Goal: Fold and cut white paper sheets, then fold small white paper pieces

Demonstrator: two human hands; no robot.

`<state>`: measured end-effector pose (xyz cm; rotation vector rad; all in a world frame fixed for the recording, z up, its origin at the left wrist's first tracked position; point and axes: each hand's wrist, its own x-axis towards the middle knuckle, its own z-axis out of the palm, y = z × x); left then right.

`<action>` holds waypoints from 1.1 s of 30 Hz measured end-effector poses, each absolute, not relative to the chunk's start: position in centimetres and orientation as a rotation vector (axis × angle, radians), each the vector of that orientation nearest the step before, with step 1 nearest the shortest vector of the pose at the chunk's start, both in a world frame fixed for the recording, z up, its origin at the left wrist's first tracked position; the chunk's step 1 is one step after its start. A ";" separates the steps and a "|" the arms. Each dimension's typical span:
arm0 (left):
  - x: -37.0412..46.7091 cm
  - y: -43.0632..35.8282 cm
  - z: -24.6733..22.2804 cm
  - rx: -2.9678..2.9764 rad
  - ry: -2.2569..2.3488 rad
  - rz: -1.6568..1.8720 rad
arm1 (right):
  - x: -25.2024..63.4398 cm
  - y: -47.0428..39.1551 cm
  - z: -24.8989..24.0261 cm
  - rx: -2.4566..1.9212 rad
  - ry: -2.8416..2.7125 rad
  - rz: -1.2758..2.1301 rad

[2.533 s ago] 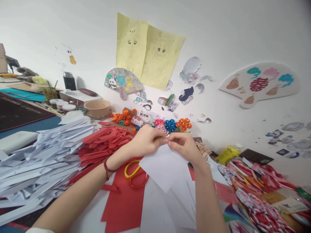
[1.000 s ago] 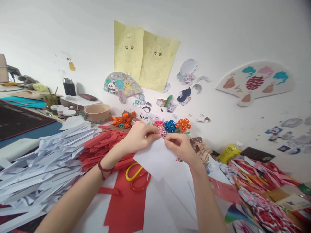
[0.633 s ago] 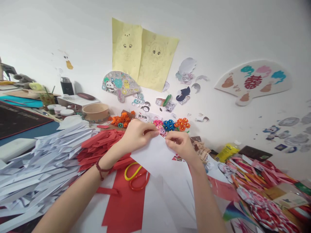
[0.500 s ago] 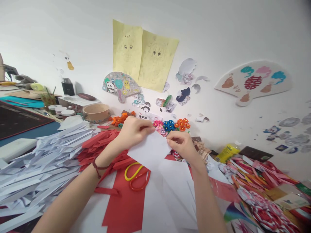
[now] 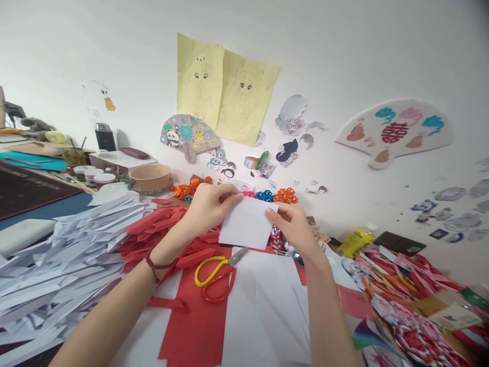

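Observation:
A small white sheet of paper point(image 5: 248, 223) is held up above the table by both hands. My left hand point(image 5: 214, 206) pinches its upper left corner between thumb and fingers. At the upper right corner, my right hand point(image 5: 292, 224) grips the same sheet. Just below lie scissors point(image 5: 218, 275) with one yellow and one red handle, their blades partly showing. They rest on red paper point(image 5: 198, 326). Beside that, larger white sheets point(image 5: 265, 311) lie flat under the held paper.
Folded white paper strips point(image 5: 72, 265) heap at the left, with folded red strips point(image 5: 148, 229) beside them. A round wooden tub point(image 5: 150, 179) and paint jars point(image 5: 104, 179) stand behind. Colourful flowers point(image 5: 286, 195) line the wall. A yellow bottle point(image 5: 357, 240) and ribbons point(image 5: 405, 272) are at right.
The white sheet has turned from a slanted position to nearly level and risen slightly, uncovering the scissor blades. My right hand has shifted a little to the right.

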<state>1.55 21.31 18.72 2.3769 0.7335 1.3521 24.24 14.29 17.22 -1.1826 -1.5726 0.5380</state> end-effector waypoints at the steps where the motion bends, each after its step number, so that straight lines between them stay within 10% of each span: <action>1: 1.8 21.2 18.6 2.393 0.749 1.352 | 23.8 14.4 17.1 -1.185 -1.555 0.553; 33: 6.2 20.1 15.6 2.173 0.663 1.125 | 21.6 14.4 16.6 -1.199 -1.797 -0.288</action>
